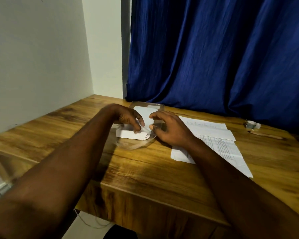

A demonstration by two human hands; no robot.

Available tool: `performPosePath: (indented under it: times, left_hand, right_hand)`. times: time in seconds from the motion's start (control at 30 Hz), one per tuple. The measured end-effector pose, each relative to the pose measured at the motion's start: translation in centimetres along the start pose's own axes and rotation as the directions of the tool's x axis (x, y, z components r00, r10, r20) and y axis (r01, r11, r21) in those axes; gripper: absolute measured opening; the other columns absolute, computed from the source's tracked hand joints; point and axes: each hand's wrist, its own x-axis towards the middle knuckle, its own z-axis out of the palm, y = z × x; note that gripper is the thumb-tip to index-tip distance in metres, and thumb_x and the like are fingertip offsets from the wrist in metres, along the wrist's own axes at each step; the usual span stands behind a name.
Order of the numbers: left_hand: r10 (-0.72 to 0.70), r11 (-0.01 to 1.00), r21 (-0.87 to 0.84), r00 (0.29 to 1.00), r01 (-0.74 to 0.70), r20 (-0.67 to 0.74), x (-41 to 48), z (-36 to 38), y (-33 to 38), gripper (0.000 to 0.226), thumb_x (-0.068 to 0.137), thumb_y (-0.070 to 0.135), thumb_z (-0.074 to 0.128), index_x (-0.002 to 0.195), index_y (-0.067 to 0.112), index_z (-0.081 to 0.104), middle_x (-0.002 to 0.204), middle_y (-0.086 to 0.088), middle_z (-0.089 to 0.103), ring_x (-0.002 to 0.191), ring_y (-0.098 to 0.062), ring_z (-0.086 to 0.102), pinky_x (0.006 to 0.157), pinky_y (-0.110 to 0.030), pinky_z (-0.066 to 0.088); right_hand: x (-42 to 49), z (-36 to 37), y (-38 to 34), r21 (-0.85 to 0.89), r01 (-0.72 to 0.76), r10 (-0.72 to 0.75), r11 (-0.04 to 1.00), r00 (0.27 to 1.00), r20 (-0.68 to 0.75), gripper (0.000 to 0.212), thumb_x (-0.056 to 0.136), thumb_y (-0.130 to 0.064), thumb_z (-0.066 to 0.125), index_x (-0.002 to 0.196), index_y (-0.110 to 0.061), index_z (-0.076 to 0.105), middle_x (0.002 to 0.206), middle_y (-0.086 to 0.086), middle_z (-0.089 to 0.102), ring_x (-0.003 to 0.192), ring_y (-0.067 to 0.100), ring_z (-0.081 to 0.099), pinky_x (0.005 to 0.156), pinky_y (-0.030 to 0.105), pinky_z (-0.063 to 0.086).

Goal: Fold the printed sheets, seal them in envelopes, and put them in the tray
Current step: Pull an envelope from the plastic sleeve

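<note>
A folded white sheet (130, 134) lies on the wooden table (145, 169), partly inside a clear plastic envelope (133, 145). My left hand (128, 117) pinches the folded sheet's upper right corner. My right hand (167, 129) rests just right of it, its fingers curled on the clear envelope's edge. Behind both hands sits a clear tray (156, 106) near the curtain, with a white sheet (144, 112) in it. Printed sheets (212, 131) lie spread to the right, partly under my right forearm.
A blue curtain (214, 54) hangs behind the table and a white wall (33, 57) closes the left side. A tape roll (251, 125) and a brown pencil-like stick (264, 135) lie at the far right. The table's front edge runs diagonally below my arms.
</note>
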Motion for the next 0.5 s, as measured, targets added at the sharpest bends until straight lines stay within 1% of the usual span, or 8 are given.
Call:
performPosePath:
  times: [0.03,0.07,0.13,0.2,0.23,0.33,0.4,0.5]
  left_hand:
    - [0.010,1.000,-0.017,1.000,-0.010,-0.020,-0.1,-0.2,0.2,0.054,0.088,0.010,0.078,0.139,0.020,0.062,0.149,-0.009,0.050,0.137,-0.032,0.046,0.112,-0.051,0.046]
    - [0.014,1.000,-0.026,0.999,-0.015,-0.032,-0.1,-0.3,0.4,0.046,0.092,0.009,0.074,0.137,0.016,0.064,0.144,-0.010,0.055,0.134,-0.034,0.049,0.107,-0.050,0.048]
    - [0.001,1.000,-0.026,0.999,-0.002,-0.044,-0.1,-0.4,0.8,0.040,0.096,0.014,0.071,0.135,0.014,0.065,0.135,-0.009,0.061,0.131,-0.033,0.052,0.105,-0.050,0.049]
    - [-0.010,1.000,-0.020,0.998,0.008,-0.063,-0.1,-0.4,1.2,0.034,0.094,0.020,0.073,0.127,0.014,0.069,0.125,-0.004,0.064,0.128,-0.030,0.054,0.106,-0.051,0.048]
    - [-0.011,1.000,-0.013,0.997,0.010,-0.075,0.0,-0.4,1.3,0.029,0.093,0.022,0.075,0.121,0.015,0.071,0.119,-0.003,0.066,0.127,-0.029,0.055,0.104,-0.049,0.049]
    - [-0.030,1.000,0.002,0.994,0.031,-0.109,0.4,-0.4,1.4,0.016,0.094,0.022,0.073,0.108,0.016,0.072,0.114,-0.006,0.067,0.124,-0.030,0.059,0.093,-0.042,0.052]
    - [-0.043,0.999,0.005,0.992,0.044,-0.120,0.6,-0.4,1.4,0.013,0.095,0.022,0.072,0.106,0.015,0.072,0.116,-0.007,0.066,0.122,-0.028,0.058,0.090,-0.040,0.051]
    - [-0.045,0.999,0.018,0.993,0.047,-0.107,0.4,-0.3,1.3,0.004,0.095,0.021,0.072,0.098,0.019,0.071,0.106,-0.003,0.065,0.116,-0.026,0.057,0.084,-0.037,0.050]
  right_hand:
    - [-0.1,0.0,-0.1,-0.004,0.034,-0.034,0.999,0.999,-0.028,0.038,0.095,-0.039,0.073,0.132,-0.032,0.065,0.131,-0.010,0.066,0.122,0.011,0.058,0.103,0.043,0.053]
    - [-0.1,-0.1,-0.4,-0.025,0.074,-0.075,0.997,0.996,-0.052,0.037,0.094,-0.040,0.073,0.129,-0.032,0.065,0.129,-0.010,0.066,0.120,0.012,0.058,0.101,0.043,0.052]
    - [0.1,-0.1,-0.8,-0.100,0.177,-0.184,0.979,0.981,-0.067,0.033,0.092,-0.045,0.074,0.122,-0.032,0.068,0.125,-0.009,0.066,0.119,0.014,0.057,0.100,0.042,0.050]
    - [0.2,0.1,-1.4,-0.201,0.255,-0.265,0.946,0.964,-0.024,0.031,0.091,-0.052,0.073,0.115,-0.032,0.074,0.127,-0.008,0.066,0.124,0.016,0.053,0.105,0.044,0.043]
    - [0.3,0.2,-1.7,-0.262,0.271,-0.275,0.926,0.961,0.020,0.031,0.091,-0.055,0.073,0.111,-0.033,0.077,0.133,-0.007,0.064,0.130,0.017,0.050,0.109,0.046,0.039]
    - [0.5,1.0,-2.8,-0.436,0.240,-0.190,0.867,0.969,0.155,0.033,0.088,-0.060,0.073,0.107,-0.035,0.081,0.152,-0.004,0.053,0.146,0.019,0.035,0.115,0.052,0.028]
    - [0.6,1.2,-3.2,-0.476,0.179,-0.111,0.861,0.980,0.168,0.036,0.087,-0.062,0.073,0.110,-0.035,0.082,0.160,-0.002,0.046,0.151,0.020,0.029,0.117,0.054,0.024]
    - [0.6,1.2,-3.2,-0.467,0.080,-0.012,0.881,0.989,0.146,0.033,0.089,-0.056,0.075,0.114,-0.035,0.081,0.166,-0.003,0.039,0.155,0.019,0.022,0.120,0.056,0.022]
